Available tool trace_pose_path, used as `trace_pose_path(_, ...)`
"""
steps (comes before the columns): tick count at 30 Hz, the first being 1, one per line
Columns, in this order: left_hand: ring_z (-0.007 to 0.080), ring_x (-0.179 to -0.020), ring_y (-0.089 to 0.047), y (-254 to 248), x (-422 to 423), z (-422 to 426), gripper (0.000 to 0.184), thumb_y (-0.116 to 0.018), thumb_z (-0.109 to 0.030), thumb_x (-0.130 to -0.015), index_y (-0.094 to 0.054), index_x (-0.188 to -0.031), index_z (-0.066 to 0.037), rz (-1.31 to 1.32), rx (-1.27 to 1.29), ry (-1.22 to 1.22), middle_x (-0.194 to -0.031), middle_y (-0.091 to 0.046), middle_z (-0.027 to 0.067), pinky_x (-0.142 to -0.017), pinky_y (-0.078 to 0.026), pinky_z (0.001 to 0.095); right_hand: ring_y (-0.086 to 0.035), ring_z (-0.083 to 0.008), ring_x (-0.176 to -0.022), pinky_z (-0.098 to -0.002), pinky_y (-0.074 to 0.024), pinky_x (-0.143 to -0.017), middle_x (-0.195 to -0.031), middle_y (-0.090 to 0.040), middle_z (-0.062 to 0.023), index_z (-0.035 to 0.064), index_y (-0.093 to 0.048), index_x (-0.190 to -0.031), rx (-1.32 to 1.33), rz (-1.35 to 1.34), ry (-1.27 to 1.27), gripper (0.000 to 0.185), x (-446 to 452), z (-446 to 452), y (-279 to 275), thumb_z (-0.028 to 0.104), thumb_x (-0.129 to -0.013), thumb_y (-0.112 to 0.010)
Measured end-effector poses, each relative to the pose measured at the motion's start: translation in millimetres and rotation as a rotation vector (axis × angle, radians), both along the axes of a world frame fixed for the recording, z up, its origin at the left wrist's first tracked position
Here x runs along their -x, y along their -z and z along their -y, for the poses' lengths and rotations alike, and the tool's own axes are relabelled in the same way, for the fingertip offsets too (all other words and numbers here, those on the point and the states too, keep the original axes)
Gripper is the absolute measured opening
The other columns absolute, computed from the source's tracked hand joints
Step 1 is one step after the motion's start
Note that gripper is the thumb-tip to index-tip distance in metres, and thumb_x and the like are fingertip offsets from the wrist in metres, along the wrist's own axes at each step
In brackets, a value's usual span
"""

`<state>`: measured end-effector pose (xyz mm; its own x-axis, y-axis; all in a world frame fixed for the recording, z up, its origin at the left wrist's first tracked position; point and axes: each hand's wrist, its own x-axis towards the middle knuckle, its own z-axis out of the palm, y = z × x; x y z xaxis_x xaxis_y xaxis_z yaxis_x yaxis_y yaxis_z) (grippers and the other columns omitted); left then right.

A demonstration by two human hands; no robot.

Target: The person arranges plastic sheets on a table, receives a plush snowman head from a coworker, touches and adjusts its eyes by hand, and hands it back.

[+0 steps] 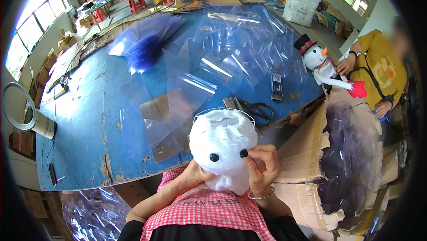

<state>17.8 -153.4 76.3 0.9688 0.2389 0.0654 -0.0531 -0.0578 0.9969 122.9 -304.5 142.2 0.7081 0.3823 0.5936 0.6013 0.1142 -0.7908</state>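
Note:
A white fluffy plush head (pixel 222 141) with two black eyes and a thin ring round its top is held upright above the checked apron (pixel 200 210). My left hand (pixel 196 174) grips its lower left side. My right hand (pixel 263 165) pinches the black eye (pixel 243 153) on the right between thumb and fingers. The other eye (pixel 214 157) sits in the fur. Just behind the head, black scissors (pixel 258 111) lie on the blue table (pixel 80 121).
Clear plastic sheets (pixel 240 50), blue-purple film (pixel 147 50) and a roll (pixel 44 127) lie on the table. Torn cardboard boxes (pixel 302 152) stand at the right. A person in yellow (pixel 378 67) holds a plush snowman (pixel 316 58).

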Motion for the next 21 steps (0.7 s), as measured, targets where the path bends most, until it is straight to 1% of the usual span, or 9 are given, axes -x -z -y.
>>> trace_pose_path(5,0.0205,-0.109,-0.055,-4.8,0.8,0.9,0.051,-0.068,-0.017,-0.072,-0.052,-0.119,-0.004,-0.021,0.013,-0.003,-0.116,-0.058,0.0106,-0.093,-0.044,0.0361,-0.054,-0.0178,-0.076,-0.0265,-0.0445,-0.068,-0.083,-0.055,-0.0087,0.002,-0.058,-0.083,-0.034,-0.003,0.0,0.017,1.2,-2.0,0.8,0.002,-0.073,-0.071)
trace_pose_path(9,0.0204,-0.108,-0.055,-10.0,1.4,1.8,0.053,-0.07,-0.019,-0.071,-0.052,-0.118,-0.003,-0.025,0.047,-0.028,-0.115,-0.058,0.0109,-0.093,-0.044,0.0358,-0.053,-0.0186,-0.08,-0.0279,-0.0437,-0.072,-0.088,-0.055,-0.01,0.0025,-0.057,-0.083,-0.021,-0.042,0.012,0.015,2.2,-2.7,1.5,0.003,-0.075,-0.07)
trace_pose_path(11,0.021,-0.111,-0.052,4.7,5.8,2.7,0.062,-0.071,-0.02,-0.07,-0.046,-0.123,-0.001,-0.075,0.062,-0.083,-0.118,-0.055,0.0124,-0.094,-0.042,0.0359,-0.053,-0.0205,-0.086,-0.0305,-0.0434,-0.075,-0.092,-0.055,-0.0104,0.0031,-0.058,-0.084,0.019,-0.085,0.051,0.014,2.3,-4.8,1.4,0.006,-0.076,-0.069)
trace_pose_path(12,0.0213,-0.112,-0.051,9.6,8.3,3.0,0.066,-0.072,-0.021,-0.07,-0.043,-0.126,-0.001,-0.101,0.07,-0.112,-0.12,-0.054,0.0131,-0.095,-0.041,0.0359,-0.052,-0.0221,-0.087,-0.0322,-0.0436,-0.075,-0.096,-0.055,-0.0106,0.004,-0.059,-0.087,0.019,0.031,0.09,0.017,3.4,-4.9,4.3,0.007,-0.076,-0.07)
trace_pose_path(14,0.0237,-0.12,-0.042,8.3,5.6,7.6,0.086,-0.074,-0.022,-0.068,-0.025,-0.134,0.001,-0.084,0.094,-0.129,-0.127,-0.043,0.0162,-0.099,-0.036,0.0363,-0.052,-0.0255,-0.09,-0.0354,-0.0439,-0.075,-0.103,-0.054,-0.0109,0.0058,-0.061,-0.093,0.016,0.271,0.173,0.022,4.1,-3.5,11.7,0.011,-0.075,-0.073)
trace_pose_path(15,0.0249,-0.124,-0.038,6.5,4.6,10.3,0.096,-0.075,-0.023,-0.067,-0.016,-0.138,0.002,-0.078,0.109,-0.134,-0.131,-0.038,0.0177,-0.102,-0.034,0.0365,-0.051,-0.0264,-0.091,-0.0363,-0.0432,-0.077,-0.102,-0.054,-0.0104,0.0063,-0.061,-0.092,0.068,0.323,0.157,0.022,5.0,-3.5,11.3,0.013,-0.075,-0.073)
trace_pose_path(16,0.0262,-0.125,-0.036,7.1,4.7,11.0,0.1,-0.076,-0.022,-0.067,-0.011,-0.139,0.001,-0.113,0.11,-0.122,-0.133,-0.035,0.0185,-0.102,-0.034,0.0367,-0.05,-0.0274,-0.093,-0.0371,-0.0425,-0.078,-0.101,-0.054,-0.0099,0.0068,-0.061,-0.092,0.12,0.374,0.144,0.022,6.5,-3.1,10.9,0.015,-0.075,-0.073)
trace_pose_path(18,0.0268,-0.124,-0.037,11.6,4.3,13.3,0.099,-0.075,-0.022,-0.067,-0.011,-0.139,0.002,-0.105,0.109,-0.126,-0.131,-0.036,0.0189,-0.101,-0.035,0.0369,-0.049,-0.0276,-0.093,-0.0372,-0.0416,-0.079,-0.099,-0.054,-0.0088,0.0082,-0.062,-0.092,0.228,0.429,0.152,0.024,7.6,-4.0,11.3,0.017,-0.074,-0.074)
trace_pose_path(21,0.029,-0.123,-0.039,9.0,4.4,13.8,0.099,-0.074,-0.022,-0.066,-0.011,-0.138,0.003,-0.117,0.075,-0.144,-0.129,-0.036,0.0215,-0.1,-0.037,0.0383,-0.05,-0.0264,-0.091,-0.0367,-0.0416,-0.077,-0.098,-0.054,-0.008,0.0084,-0.061,-0.092,0.19,0.381,0.142,0.025,6.1,-7.1,11.8,0.018,-0.073,-0.075)
